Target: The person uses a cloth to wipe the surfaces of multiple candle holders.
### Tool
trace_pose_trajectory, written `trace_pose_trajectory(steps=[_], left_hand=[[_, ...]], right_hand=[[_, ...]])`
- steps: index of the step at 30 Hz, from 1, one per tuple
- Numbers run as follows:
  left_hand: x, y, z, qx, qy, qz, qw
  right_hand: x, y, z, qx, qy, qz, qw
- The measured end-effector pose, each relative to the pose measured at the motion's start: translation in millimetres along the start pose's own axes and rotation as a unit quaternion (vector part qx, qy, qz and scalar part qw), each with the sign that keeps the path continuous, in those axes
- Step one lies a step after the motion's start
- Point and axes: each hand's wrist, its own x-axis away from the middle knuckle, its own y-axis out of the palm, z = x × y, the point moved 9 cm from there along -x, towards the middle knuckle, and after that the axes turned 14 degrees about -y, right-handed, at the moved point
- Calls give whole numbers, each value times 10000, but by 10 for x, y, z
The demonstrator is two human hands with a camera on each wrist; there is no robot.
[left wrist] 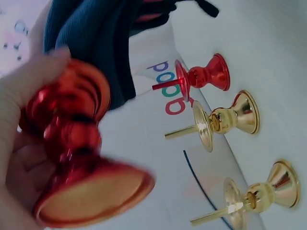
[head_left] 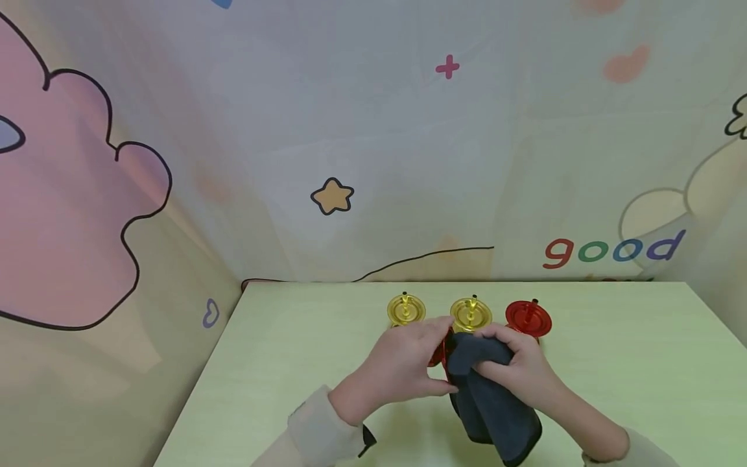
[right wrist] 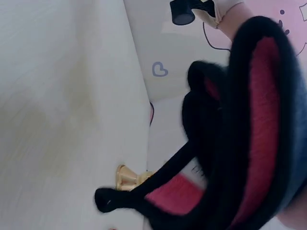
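My left hand (head_left: 403, 363) grips a shiny red candle holder (left wrist: 72, 136), its flared base tilted toward the left wrist camera. In the head view only slivers of that holder show between hand and cloth. A dark blue cloth (head_left: 496, 402) with black edging hangs from my right hand (head_left: 522, 370), pinched between thumb and fingers. The cloth lies against the holder's far end and hides it. From the right wrist, the cloth's red-pink underside (right wrist: 264, 120) and a black hanging loop (right wrist: 108, 199) face the camera; my right fingers are mostly hidden there.
Along the table's back stand two gold candle holders (head_left: 406, 309) and another red candle holder (head_left: 528, 318), each with a spike on top. A printed cloth backdrop (head_left: 379, 130) rises behind the pale table (head_left: 280, 363). A small black device (right wrist: 182, 12) sits at my left wrist.
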Motion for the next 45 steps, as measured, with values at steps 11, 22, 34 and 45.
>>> trace_pose_trajectory(steps=[11, 22, 34, 45], left_hand=[[192, -200, 278, -1683, 544, 2222, 9588], [51, -143, -14, 239, 86, -117, 9996], [108, -185, 120, -202, 298, 806, 9961], [133, 14, -7, 596, -170, 125, 9980]], right_hand=[[-128, 11, -28, 238, 561, -109, 9981], [-100, 44, -315, 324, -853, -483, 9947], [-96, 14, -386, 525, -1209, -108, 9912], [-74, 57, -310, 647, -1253, -408, 9892]])
